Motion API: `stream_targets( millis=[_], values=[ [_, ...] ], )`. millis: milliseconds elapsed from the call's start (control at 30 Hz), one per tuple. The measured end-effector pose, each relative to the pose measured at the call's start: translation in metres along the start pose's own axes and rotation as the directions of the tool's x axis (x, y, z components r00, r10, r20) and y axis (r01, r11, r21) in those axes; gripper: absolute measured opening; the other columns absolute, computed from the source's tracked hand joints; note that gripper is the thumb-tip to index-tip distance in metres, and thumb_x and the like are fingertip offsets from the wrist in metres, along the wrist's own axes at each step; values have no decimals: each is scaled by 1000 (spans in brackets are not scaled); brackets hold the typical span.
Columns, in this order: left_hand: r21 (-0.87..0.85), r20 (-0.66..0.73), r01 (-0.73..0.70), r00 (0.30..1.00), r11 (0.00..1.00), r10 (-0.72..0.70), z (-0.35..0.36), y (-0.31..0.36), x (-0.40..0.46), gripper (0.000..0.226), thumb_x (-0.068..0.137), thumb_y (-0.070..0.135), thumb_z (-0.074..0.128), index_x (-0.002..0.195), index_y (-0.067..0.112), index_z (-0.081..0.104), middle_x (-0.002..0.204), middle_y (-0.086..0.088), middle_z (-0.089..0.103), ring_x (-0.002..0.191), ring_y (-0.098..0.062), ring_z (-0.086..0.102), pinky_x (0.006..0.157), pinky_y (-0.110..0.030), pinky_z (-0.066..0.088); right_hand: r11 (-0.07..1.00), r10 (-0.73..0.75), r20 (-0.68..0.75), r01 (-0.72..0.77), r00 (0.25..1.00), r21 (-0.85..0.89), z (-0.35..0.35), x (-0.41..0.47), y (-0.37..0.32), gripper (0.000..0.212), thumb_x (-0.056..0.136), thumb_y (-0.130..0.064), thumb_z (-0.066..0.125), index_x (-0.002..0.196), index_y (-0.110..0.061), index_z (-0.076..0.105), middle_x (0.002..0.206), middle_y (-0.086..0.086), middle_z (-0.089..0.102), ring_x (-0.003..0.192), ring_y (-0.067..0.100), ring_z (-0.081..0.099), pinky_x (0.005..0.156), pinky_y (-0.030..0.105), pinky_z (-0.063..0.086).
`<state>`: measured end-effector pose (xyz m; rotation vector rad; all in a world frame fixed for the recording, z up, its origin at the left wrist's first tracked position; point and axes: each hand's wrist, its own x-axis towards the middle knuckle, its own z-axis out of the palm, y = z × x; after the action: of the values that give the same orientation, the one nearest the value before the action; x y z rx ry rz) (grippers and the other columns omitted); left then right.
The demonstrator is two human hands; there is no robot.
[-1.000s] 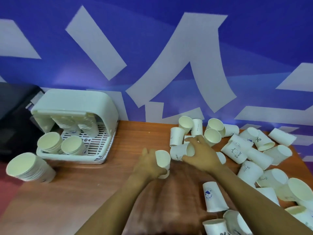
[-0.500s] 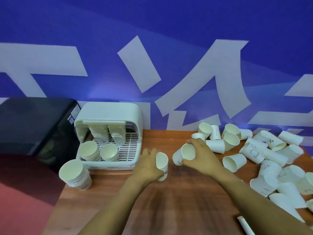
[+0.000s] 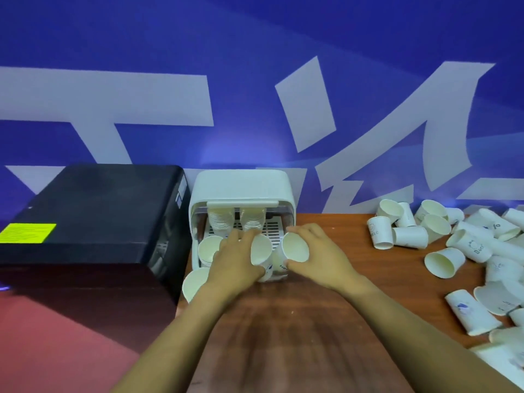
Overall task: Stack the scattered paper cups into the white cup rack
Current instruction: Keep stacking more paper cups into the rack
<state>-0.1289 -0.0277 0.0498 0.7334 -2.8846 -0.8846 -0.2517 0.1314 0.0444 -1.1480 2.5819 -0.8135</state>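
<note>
Two paper cups are held up in front of the white cup rack [image 3: 241, 185], which sits at the back edge of the desk [image 3: 326, 279], near its left end. Each cup is tipped on its side with the open mouth turned toward the person — most likely so it can be slid onto a stack inside the rack.

The left cup [image 3: 260, 249] is held by the left hand [image 3: 235, 262]. The fingers are curled round its far side and the thumb is under it, so the cup lies in the bend of the hand, with its mouth at the fingertips. The right cup [image 3: 295, 247] is pinched by the right hand [image 3: 320, 256] — fingers over the top of the rim, thumb below it. The two cups are just beside each other (whether they touch cannot be told).

Inside the rack, two stacks [image 3: 235, 219] hang at the back, and a stack [image 3: 209, 249] stands at the front left. One more stack [image 3: 194, 283] lies on the desk at the rack's front left corner. Many loose cups [image 3: 442, 245] are left at the right end of the desk, well apart from the rack, so much of the job seems not yet done.
</note>
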Motion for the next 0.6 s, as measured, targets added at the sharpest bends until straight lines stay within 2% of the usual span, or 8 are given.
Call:
stream_targets(
  millis=[100,267,400,600],
  values=[
    [28,-27,30,999,999,-29,-18,-24,-3,73,76,29,68,140,32,34,134,0,37,123,-27,40,98,-37,42,999,1,-2,-1,1000,-33,15,8,-21,69,72,-44,72,135,-34,45,128,-11,42,119,10,45,92,31,45],
    [66,-118,91,990,994,-83,-38,-51,5,70,78,30,66,140,31,35,135,1,37,118,-26,42,92,-39,45,999,-45,-12,45,999,24,31,30,-40,74,74,-43,73,139,-27,43,132,-6,42,125,12,42,104,28,38],
    [31,-179,114,978,993,-106,-39,-61,14,67,79,27,64,140,31,35,133,3,37,115,-24,42,91,-38,46,999,-45,11,44,999,13,34,44,-43,73,76,-44,71,140,-29,40,135,-9,38,126,10,40,101,28,40],
    [111,-187,107,979,988,-85,-28,-79,26,68,82,27,64,143,29,32,137,2,36,117,-24,43,93,-37,45,1000,-19,85,16,996,27,55,56,-41,72,76,-41,72,139,-32,39,136,-12,38,127,8,38,103,28,38]
  ],
)
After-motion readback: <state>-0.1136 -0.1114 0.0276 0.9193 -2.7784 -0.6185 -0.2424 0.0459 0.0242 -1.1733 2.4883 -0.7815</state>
